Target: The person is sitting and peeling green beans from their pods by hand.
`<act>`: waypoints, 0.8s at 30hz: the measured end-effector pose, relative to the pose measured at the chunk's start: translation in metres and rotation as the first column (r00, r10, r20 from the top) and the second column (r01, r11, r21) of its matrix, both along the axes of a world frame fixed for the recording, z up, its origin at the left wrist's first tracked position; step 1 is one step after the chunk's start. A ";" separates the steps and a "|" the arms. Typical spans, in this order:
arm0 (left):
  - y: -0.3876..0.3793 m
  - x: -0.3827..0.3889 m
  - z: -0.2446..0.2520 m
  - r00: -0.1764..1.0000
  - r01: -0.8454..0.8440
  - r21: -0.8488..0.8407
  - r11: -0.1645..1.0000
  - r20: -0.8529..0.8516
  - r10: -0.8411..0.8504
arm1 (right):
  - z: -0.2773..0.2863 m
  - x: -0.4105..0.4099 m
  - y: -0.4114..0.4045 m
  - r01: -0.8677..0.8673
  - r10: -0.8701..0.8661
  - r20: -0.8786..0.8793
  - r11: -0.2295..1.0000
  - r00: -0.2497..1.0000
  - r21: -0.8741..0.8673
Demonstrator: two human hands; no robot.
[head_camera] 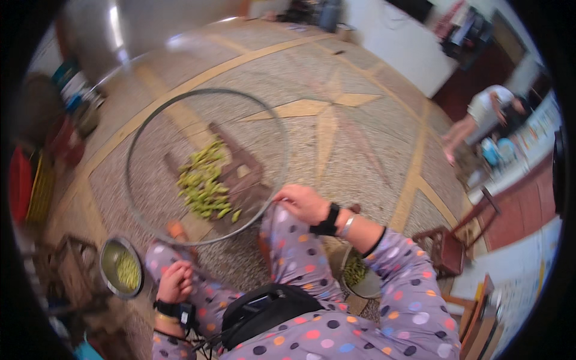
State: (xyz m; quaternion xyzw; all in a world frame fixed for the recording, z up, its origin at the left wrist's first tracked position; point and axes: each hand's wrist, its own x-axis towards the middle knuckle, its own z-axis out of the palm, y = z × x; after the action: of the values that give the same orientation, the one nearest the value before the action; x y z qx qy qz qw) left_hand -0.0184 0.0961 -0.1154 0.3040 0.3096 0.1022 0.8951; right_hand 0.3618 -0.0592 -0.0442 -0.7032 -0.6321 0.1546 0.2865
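Note:
A wide round see-through tray or sieve with a grey rim (130, 180) spans the space before my knees. Green bean pods (204, 184) are heaped within its ring. Beyond my right knee, my right hand (302, 204) has its thumb and fingertips together at the rim's near right side; whether it grips the rim or something small is unclear. My left hand (176, 281) is curled above my left thigh, its palm hidden. A metal bowl (108, 261) left of it holds pale green beans (128, 271). A bucket (373, 285) by my right leg contains greenish pieces (354, 270).
A wooden stool (245, 155) shows through the ring. To the right stands a small wooden chair (443, 247). Farther off, a person (483, 108) bends near blue basins (497, 150). Red and yellow baskets (38, 189) line the left side. My waist bag (265, 310) has cables beside it.

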 end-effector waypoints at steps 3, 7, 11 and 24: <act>-0.003 0.000 0.001 0.997 -0.019 -0.089 0.996 0.077 0.026 | 0.009 -0.008 0.027 -0.103 0.103 0.007 0.995 0.995 -0.011; -0.005 -0.001 0.001 0.986 -0.042 -0.166 0.985 0.154 0.068 | 0.006 -0.019 0.066 -0.218 0.225 0.089 0.972 0.970 -0.087; -0.006 -0.001 -0.001 0.987 -0.060 -0.214 0.975 0.131 0.089 | -0.015 -0.028 0.104 -0.269 0.322 0.177 0.925 0.930 -0.268; -0.006 -0.002 0.002 0.974 0.010 -0.213 0.977 0.225 0.039 | -0.007 -0.077 0.182 -0.308 0.742 0.183 0.471 0.645 -0.827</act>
State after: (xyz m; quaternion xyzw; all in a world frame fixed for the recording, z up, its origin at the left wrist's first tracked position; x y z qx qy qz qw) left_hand -0.0202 0.0902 -0.1137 0.1903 0.2163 0.1093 0.9513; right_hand 0.2850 0.1224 -0.0515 -0.5251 -0.7568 0.2808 -0.2697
